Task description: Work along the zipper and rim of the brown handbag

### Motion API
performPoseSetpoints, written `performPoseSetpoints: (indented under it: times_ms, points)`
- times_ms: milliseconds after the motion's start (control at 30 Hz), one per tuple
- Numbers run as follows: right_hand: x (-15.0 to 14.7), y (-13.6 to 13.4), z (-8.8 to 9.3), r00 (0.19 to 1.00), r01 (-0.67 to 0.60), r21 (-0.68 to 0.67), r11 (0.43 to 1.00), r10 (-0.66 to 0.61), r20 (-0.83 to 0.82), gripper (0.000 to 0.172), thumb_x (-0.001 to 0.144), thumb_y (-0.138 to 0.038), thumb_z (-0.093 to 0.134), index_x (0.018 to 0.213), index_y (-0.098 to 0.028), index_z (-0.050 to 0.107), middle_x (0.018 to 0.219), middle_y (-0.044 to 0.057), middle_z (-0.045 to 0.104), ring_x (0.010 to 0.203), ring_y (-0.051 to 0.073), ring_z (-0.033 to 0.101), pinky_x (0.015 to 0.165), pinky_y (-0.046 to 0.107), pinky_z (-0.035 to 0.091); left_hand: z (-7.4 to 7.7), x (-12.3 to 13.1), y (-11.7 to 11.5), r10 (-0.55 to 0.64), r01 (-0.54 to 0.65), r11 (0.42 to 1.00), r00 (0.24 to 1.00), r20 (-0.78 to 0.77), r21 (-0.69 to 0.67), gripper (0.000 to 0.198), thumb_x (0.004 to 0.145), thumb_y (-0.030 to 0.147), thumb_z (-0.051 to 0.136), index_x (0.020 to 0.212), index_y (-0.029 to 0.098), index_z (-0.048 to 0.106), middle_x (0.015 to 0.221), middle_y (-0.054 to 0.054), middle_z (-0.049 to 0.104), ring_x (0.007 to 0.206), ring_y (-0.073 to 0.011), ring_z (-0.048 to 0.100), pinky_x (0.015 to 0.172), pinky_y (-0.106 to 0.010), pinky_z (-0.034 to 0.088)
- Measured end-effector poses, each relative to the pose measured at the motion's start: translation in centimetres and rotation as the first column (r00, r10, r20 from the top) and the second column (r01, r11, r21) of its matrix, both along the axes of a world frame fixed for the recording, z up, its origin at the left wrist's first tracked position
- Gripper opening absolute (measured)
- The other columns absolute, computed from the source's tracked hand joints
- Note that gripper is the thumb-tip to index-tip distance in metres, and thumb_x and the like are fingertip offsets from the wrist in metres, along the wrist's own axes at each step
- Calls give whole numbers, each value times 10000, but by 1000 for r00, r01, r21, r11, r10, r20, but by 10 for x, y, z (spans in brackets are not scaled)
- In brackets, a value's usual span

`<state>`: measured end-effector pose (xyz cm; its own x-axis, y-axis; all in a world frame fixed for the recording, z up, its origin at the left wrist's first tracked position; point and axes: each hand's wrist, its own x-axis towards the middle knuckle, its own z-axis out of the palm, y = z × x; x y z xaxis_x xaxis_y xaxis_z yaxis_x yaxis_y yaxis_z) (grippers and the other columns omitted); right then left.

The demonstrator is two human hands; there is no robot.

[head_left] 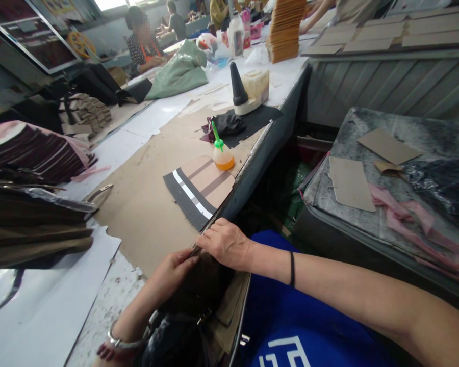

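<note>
My left hand [176, 270] is at the table's near edge, thumb on top and fingers curled down out of sight. Close beside it, my right hand [228, 243] is closed with its knuckles up at the same edge. Whatever is between the fingers is hidden; a dark thing hangs just below them. Just beyond my right hand lies a curved panel [201, 191] with a black textured band, a white strip and tan backing. A small squeeze bottle [224, 159] with a green nozzle and orange liquid stands at the panel's far end.
Brown paper [145, 204] covers the table. Further back are a dark cloth [229, 124], a black cone [237, 85] and a green cloth [181, 71]. Stacked dark pieces [30, 153] are at the left. A padded surface [336, 153] at right bears cards. People sit farther off.
</note>
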<state>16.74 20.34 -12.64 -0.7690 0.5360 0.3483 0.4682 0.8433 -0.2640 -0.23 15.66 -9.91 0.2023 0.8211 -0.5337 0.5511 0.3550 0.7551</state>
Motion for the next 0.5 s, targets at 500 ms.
performPoseSetpoints:
  times_ms: [500]
  points:
    - [0,-1,8,977,213,-64,975,-211,40,174,810,-333,522,753,-170,505,742,21,602,781,189,466,661,322,251,-2,-3,-9,83,-81,996,995,59,-35,400,718,410,542,1006,139,598,838,-44,673,817,-260,601,758,-347,481]
